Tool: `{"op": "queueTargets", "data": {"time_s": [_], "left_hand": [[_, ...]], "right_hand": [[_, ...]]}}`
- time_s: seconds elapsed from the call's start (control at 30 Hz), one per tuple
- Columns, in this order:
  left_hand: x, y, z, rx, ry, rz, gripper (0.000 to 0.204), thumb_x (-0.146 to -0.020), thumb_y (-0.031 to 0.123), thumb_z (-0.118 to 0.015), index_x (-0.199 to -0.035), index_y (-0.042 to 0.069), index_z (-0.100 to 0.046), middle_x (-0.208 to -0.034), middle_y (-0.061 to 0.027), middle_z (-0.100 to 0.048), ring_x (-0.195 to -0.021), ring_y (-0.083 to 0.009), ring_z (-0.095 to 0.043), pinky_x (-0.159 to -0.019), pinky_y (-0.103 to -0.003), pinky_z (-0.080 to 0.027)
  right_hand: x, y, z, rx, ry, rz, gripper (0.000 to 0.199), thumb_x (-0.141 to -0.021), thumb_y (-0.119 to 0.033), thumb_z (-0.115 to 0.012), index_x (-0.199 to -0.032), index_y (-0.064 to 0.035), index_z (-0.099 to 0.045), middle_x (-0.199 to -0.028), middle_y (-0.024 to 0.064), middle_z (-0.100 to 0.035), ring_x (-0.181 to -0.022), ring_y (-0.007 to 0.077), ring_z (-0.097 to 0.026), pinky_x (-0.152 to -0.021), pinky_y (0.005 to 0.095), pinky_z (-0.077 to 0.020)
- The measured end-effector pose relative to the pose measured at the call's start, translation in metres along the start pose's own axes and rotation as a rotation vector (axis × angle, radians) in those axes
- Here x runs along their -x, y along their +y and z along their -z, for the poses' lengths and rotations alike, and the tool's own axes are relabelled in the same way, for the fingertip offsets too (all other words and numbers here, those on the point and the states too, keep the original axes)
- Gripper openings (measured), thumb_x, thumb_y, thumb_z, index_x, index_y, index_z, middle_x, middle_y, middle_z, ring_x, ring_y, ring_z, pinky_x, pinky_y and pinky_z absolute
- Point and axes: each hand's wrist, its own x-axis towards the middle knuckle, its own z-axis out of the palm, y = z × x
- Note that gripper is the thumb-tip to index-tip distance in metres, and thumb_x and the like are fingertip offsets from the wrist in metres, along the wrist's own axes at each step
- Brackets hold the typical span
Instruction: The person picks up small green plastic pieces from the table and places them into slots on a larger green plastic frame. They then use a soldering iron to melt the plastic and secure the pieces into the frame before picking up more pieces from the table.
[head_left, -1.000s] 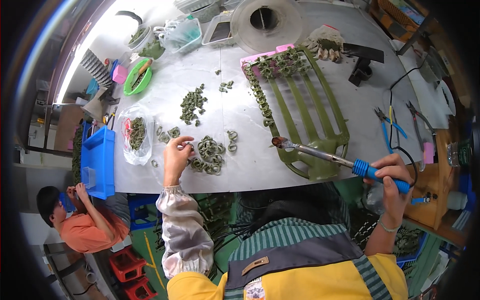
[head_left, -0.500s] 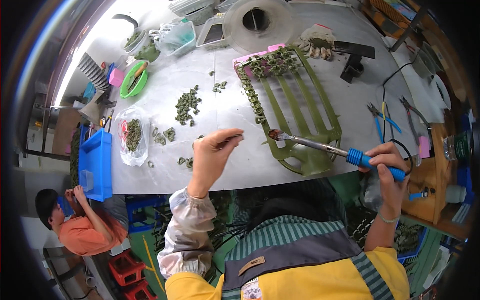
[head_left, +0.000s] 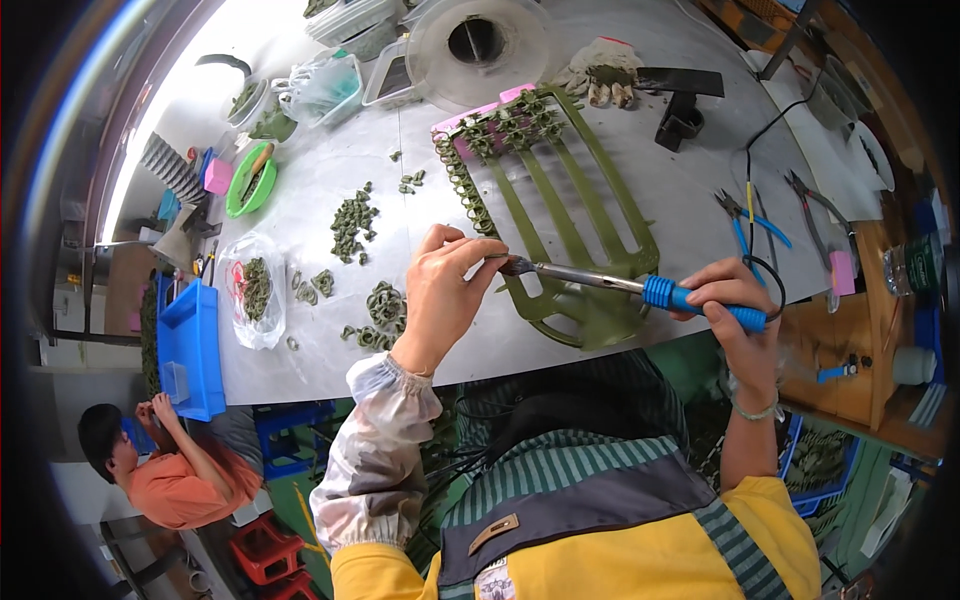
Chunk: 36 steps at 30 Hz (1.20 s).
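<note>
My right hand (head_left: 738, 305) is wrapped round the blue handle of a soldering iron (head_left: 590, 277). The iron lies almost level, its dark tip pointing left. Against that tip, my left hand (head_left: 447, 300) pinches thumb and forefinger together. Whatever sits between these fingertips is too small to make out. Just beyond the iron lies an olive-green slatted plastic frame (head_left: 600, 318). Green interlinked rings (head_left: 520, 130) cover its far end and run down its left side, over a pink block (head_left: 517, 92). Left of my left hand are loose green links (head_left: 385, 305).
More green links (head_left: 352, 225) and a plastic bag of links (head_left: 258, 290) lie leftward, near a green bowl (head_left: 250, 185) and a blue tray (head_left: 195, 350). Pliers (head_left: 752, 222) rest at right beside the iron's cord (head_left: 750, 190). A co-worker (head_left: 190, 480) sits at lower left.
The soldering iron has moved left and my left hand slightly right, so tip and fingertips now meet. The view has shifted a little, bringing more loose links into sight beside my left hand.
</note>
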Motion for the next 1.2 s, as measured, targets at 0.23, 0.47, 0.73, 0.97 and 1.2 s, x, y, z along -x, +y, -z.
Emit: {"op": "queueTargets", "data": {"time_s": [0.23, 0.47, 0.73, 0.97, 1.2], "left_hand": [[-0.002, -0.002, 0.001, 0.003, -0.023, 0.032, 0.017, -0.077, 0.005, -0.078, -0.093, 0.011, -0.077, -0.085, -0.0003, -0.074, -0.084, -0.0203, -0.058, -0.073, -0.032, -0.05], [-0.008, -0.015, 0.023, 0.324, 0.047, 0.161, 0.016, -0.083, 0.007, -0.075, -0.1, 0.005, -0.073, -0.093, -0.0038, -0.073, -0.08, -0.0146, -0.061, -0.072, -0.028, -0.051], [0.038, -0.078, 0.042, -0.149, -0.252, 0.112, 0.028, -0.085, 0.005, -0.07, -0.113, 0.004, -0.069, -0.114, -0.0125, -0.066, -0.095, -0.0284, -0.066, -0.08, -0.035, -0.055], [0.052, -0.082, 0.008, -0.334, -0.117, 0.06, 0.019, -0.086, 0.011, -0.069, -0.104, 0.004, -0.069, -0.105, -0.0105, -0.069, -0.096, -0.03, -0.064, -0.082, -0.038, -0.053], [0.049, -0.064, 0.02, 0.002, -0.031, 0.361, 0.014, -0.087, 0.008, -0.072, -0.099, 0.002, -0.069, -0.094, -0.0084, -0.072, -0.085, -0.0185, -0.068, -0.072, -0.029, -0.054]], "right_hand": [[0.001, -0.005, 0.008, 0.107, -0.011, 0.027, 0.011, -0.088, -0.002, -0.064, -0.096, 0.0012, -0.071, -0.099, 0.0164, -0.064, -0.091, 0.0236, -0.066, -0.074, 0.0363, -0.0617], [0.01, -0.02, 0.014, 0.056, 0.023, 0.01, 0.013, -0.089, -0.01, -0.064, -0.092, 0.0019, -0.07, -0.096, 0.0179, -0.064, -0.079, 0.0235, -0.067, -0.069, 0.0359, -0.062], [0.014, -0.021, 0.013, 0.059, 0.021, 0.028, 0.016, -0.089, -0.014, -0.064, -0.087, 0.001, -0.068, -0.095, 0.0187, -0.063, -0.079, 0.0249, -0.067, -0.063, 0.0366, -0.063], [0.014, -0.026, 0.009, 0.087, 0.033, 0.018, 0.018, -0.09, -0.016, -0.064, -0.088, 0.0008, -0.068, -0.095, 0.0179, -0.062, -0.081, 0.024, -0.066, -0.063, 0.0367, -0.0636], [0.013, -0.029, 0.012, 0.138, 0.057, 0.015, 0.017, -0.09, -0.016, -0.065, -0.089, 0.0011, -0.069, -0.096, 0.017, -0.062, -0.083, 0.023, -0.065, -0.065, 0.0365, -0.0635]]}}
